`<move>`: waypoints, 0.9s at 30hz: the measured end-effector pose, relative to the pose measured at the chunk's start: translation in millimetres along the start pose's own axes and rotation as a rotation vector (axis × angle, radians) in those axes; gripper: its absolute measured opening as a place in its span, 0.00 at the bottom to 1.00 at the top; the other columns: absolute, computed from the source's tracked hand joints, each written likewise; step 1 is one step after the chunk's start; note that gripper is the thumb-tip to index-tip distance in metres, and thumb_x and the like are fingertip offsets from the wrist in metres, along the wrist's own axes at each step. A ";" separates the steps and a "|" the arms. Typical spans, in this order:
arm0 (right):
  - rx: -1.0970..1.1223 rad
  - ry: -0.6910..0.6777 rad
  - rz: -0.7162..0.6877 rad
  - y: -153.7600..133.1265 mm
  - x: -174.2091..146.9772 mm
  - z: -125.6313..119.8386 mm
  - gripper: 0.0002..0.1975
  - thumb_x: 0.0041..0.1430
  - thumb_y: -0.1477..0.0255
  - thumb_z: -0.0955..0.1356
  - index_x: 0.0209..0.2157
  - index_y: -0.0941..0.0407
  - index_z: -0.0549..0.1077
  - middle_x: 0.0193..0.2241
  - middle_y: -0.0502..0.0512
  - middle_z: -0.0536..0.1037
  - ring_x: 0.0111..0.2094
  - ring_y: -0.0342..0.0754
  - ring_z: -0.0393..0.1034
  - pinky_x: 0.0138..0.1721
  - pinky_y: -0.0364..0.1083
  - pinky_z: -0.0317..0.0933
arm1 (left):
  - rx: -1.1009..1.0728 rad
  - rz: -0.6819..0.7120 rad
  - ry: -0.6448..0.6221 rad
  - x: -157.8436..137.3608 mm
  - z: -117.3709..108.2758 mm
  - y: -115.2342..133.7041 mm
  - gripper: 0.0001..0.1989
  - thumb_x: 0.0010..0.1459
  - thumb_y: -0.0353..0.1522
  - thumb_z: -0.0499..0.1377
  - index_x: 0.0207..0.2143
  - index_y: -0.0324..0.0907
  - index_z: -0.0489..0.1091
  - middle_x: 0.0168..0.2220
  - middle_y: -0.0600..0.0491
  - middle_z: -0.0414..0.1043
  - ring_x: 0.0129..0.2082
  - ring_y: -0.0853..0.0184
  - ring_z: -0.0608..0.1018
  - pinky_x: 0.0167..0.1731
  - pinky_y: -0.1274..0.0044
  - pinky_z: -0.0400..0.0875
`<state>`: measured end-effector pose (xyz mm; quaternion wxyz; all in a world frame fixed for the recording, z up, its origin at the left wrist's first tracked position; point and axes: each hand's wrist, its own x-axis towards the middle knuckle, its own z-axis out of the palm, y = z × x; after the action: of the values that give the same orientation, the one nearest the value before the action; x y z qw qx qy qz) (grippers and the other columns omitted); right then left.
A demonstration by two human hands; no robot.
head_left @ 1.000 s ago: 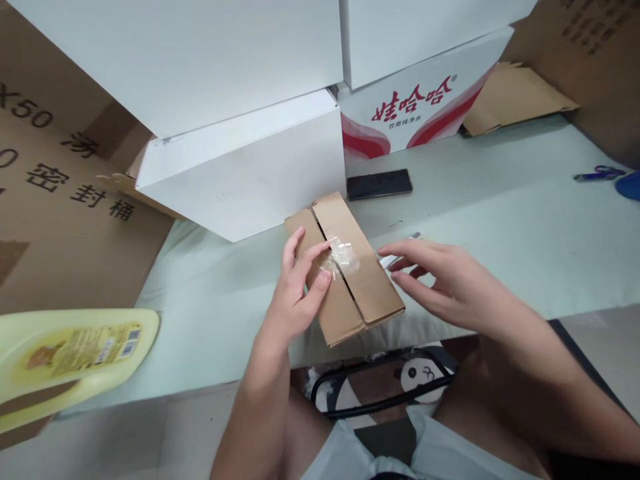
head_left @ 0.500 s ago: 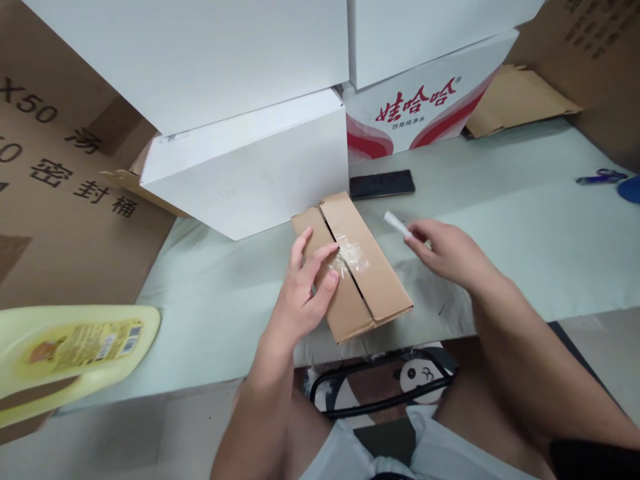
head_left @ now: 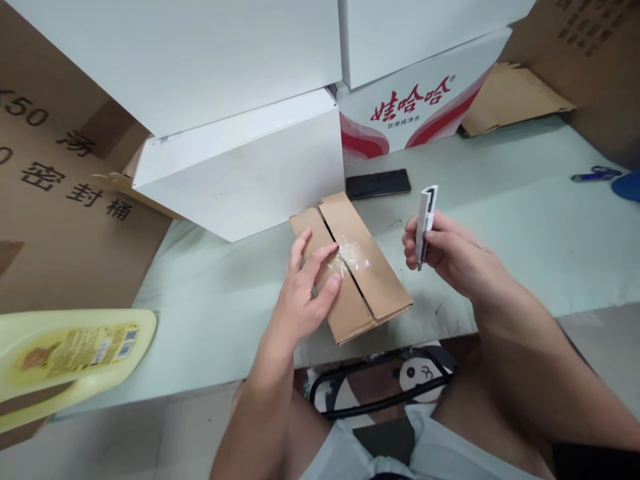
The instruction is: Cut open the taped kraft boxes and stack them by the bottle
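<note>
A small brown cardboard box (head_left: pixel 373 273) lies at a slant on the table, with a dark seam between its top flaps. Clear tape (head_left: pixel 354 255), wrinkled, crosses the middle of that seam. My left hand (head_left: pixel 305 290) rests on the box's left flap, fingers spread, with fingertips by the tape. To the right of the box, my right hand (head_left: pixel 447 250) is closed around a slim white utility knife (head_left: pixel 425 223), held roughly upright above the table. A dark slot shows along the knife, and a small metallic tip points down at its lower end.
A black phone (head_left: pixel 379 184) lies behind the box. White cartons (head_left: pixel 240 180) stand along the back. A yellow bottle (head_left: pixel 75 360) is at the left, partly out of frame. Purple-handled scissors (head_left: pixel 597 175) and a blue object (head_left: pixel 627 187) lie at the far right of the table (head_left: pixel 525 220).
My right hand has turned the utility knife from a low slant to nearly upright, its fingers now wrapped around it. My left hand stays on the box.
</note>
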<state>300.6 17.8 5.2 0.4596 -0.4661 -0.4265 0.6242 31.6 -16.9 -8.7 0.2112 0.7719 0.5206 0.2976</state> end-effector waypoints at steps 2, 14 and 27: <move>-0.025 -0.018 -0.007 1.6 -1.0 -0.9 0.06 0.59 0.67 0.68 0.38 0.53 0.73 0.28 0.48 0.74 0.23 0.42 0.68 0.25 0.43 0.63 | 0.000 0.000 0.004 0.0 0.3 -0.2 0.22 0.72 0.45 0.53 0.63 0.50 0.66 0.73 0.41 0.50 0.75 0.49 0.56 0.67 0.54 0.63; -0.181 0.201 -0.472 -9.9 -23.5 10.2 0.18 0.60 0.64 0.76 0.30 0.50 0.62 0.22 0.43 0.67 0.21 0.42 0.59 0.23 0.44 0.55 | 0.002 -0.017 0.017 -0.4 2.6 2.7 0.22 0.71 0.47 0.52 0.62 0.52 0.66 0.73 0.43 0.51 0.74 0.48 0.56 0.67 0.51 0.62; -0.773 -0.052 -0.466 -29.3 -47.3 43.3 0.04 0.63 0.72 0.66 0.38 0.51 0.73 0.29 0.50 0.82 0.26 0.46 0.76 0.28 0.44 0.65 | 0.006 -0.020 0.060 -5.8 18.3 28.3 0.24 0.72 0.48 0.51 0.64 0.48 0.60 0.72 0.39 0.53 0.74 0.50 0.57 0.69 0.52 0.58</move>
<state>270.4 -26.4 51.1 0.3692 -0.4792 -0.7333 0.3104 61.6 -33.0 -5.5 0.1963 0.7579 0.5352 0.3171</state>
